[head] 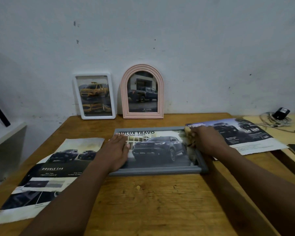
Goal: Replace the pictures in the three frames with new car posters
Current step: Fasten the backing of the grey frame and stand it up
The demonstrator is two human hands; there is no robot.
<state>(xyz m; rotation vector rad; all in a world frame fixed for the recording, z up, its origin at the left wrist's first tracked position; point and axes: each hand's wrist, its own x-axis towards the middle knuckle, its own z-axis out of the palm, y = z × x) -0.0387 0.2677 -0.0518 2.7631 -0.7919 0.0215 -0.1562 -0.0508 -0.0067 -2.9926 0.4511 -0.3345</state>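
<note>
The gray frame (pixel 158 172) lies flat on the tabletop (pixel 152 201), holding a dark pickup poster (pixel 160 150). The left hand (pixel 117 150) rests flat on its left side, fingers straight. The right hand (pixel 206 140) curls its fingers around the right rail. Beyond the hands, a white frame (pixel 99 117) and a pink arched frame (pixel 142 114) lean against the wall.

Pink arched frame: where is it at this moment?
Head view, centre: the pink arched frame stands at the table's far edge, leaning against the wall, just right of the white frame and behind the grey frame lying flat.
</note>
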